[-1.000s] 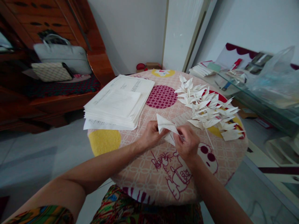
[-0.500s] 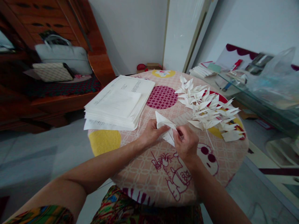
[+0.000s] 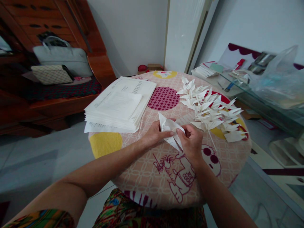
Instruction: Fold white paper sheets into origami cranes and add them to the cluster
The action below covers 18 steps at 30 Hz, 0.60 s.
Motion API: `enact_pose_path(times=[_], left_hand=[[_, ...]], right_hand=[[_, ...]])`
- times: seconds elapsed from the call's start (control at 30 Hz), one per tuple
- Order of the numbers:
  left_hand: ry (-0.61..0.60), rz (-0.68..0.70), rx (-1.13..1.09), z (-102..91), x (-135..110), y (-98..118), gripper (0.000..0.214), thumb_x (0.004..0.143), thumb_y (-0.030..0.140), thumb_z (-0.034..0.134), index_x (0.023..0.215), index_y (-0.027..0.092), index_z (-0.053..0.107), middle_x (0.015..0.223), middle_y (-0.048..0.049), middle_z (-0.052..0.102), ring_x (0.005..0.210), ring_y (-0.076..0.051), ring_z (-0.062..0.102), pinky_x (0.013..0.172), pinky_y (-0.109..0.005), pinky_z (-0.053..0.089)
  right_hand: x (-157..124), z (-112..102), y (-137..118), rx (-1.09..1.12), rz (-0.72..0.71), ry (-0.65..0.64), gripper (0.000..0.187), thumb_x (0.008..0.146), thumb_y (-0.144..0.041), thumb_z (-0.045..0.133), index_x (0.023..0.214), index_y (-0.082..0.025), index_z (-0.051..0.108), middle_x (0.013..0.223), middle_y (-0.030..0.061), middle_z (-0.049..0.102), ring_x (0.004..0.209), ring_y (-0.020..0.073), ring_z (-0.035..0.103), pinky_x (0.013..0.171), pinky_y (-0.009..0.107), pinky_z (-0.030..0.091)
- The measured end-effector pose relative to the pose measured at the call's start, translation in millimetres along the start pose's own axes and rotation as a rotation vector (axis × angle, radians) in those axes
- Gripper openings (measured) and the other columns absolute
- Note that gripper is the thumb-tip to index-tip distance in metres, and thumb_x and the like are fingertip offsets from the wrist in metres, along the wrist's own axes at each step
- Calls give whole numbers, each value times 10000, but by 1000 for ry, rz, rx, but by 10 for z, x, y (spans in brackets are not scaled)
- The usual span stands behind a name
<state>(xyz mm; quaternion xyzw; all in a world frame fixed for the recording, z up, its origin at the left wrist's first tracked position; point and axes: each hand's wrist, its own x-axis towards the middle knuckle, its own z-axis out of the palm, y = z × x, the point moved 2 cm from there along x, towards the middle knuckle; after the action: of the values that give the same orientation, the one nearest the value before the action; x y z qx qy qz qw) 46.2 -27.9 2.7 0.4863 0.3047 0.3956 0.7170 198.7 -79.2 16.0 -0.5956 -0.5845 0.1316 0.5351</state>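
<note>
Between my hands, above the round table, is a partly folded piece of white paper [image 3: 168,124] with pointed corners and a split at its lower end. My left hand [image 3: 158,132] grips its left side, thumb lying across the front. At the right side, my right hand [image 3: 191,139] pinches a flap between thumb and curled fingers. Folded white paper cranes [image 3: 206,104] lie in rows just beyond my right hand. Left of my hands rests a thick stack of printed paper [image 3: 111,104], with a smaller white sheet [image 3: 127,103] on top.
A patterned pink cloth [image 3: 147,171] covers the round table. On the right, a glass shelf [image 3: 263,98] holds a plastic bag [image 3: 277,76] and papers. To the left stands a wooden bench [image 3: 95,63] with a grey handbag [image 3: 64,58] and a quilted purse [image 3: 52,74].
The folded paper has been spread wider, showing more of its face and a split at the bottom. My left thumb now lies flatter across it, and my right fingers have shifted slightly.
</note>
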Motion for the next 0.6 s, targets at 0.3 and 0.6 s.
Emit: enact_pose_path(times=[0.3,0.6], left_hand=[[-66,-23,-84,-11,16,9,682,545,205,901,1171,105,652,930,-69,737,768,-171,674,719,-268,521],[-121,22,-98,-35,30,-31,635,604,215,895,1183,122,650,971,-88,734,848,-197,678,791,-300,519]], right_hand=[[23,2,69,78,116,-32,119,742,-263,619,723,-170,690,548,-40,575,476,111,486,438,229,375],[20,-17,112,64,129,-36,113,753,-240,601,789,-185,693,630,-19,646,548,136,555,522,257,449]])
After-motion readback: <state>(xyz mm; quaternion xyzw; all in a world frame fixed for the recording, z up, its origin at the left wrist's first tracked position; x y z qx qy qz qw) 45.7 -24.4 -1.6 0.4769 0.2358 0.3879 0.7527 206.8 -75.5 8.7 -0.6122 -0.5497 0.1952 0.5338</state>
